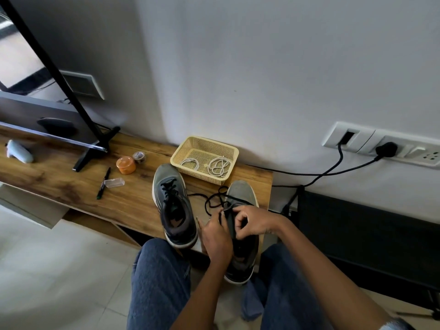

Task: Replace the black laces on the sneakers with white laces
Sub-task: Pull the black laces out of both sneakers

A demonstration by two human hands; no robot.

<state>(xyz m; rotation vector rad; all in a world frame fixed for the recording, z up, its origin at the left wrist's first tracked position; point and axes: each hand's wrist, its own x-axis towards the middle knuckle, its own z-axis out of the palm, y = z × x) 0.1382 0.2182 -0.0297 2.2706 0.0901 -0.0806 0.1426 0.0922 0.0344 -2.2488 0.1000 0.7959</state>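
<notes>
Surface: a long wooden bench [133, 198] with a strong grain runs along a pale wall; pale tiles cover the floor below it.
Room: a black TV stand leg [95, 151] sits at the bench's left end, and a white socket strip [381, 148] on the wall carries a black plug with its cable.
Left hand [217, 236]: lies beside the right sneaker [240, 234], fingers curled, pinching the black lace [214, 203] near the tongue.
Right hand [252, 221]: rests on the same shoe's eyelet rows, fingertips bunched and pinching the lace.
Black lace: partly pulled out, looping loosely over the wood ahead of the toe.
Left sneaker [173, 206]: grey mesh with a white sole, still fully laced in black, standing just beside the other.
White laces [217, 166]: two coiled cords in a cream perforated plastic basket [204, 141], against the wall behind the shoes.
Oddments: an orange lidded jar [125, 165], a clear plastic case [114, 182] and a black marker pen [103, 183] lie to the left.
Person: blue denim knees below.
</notes>
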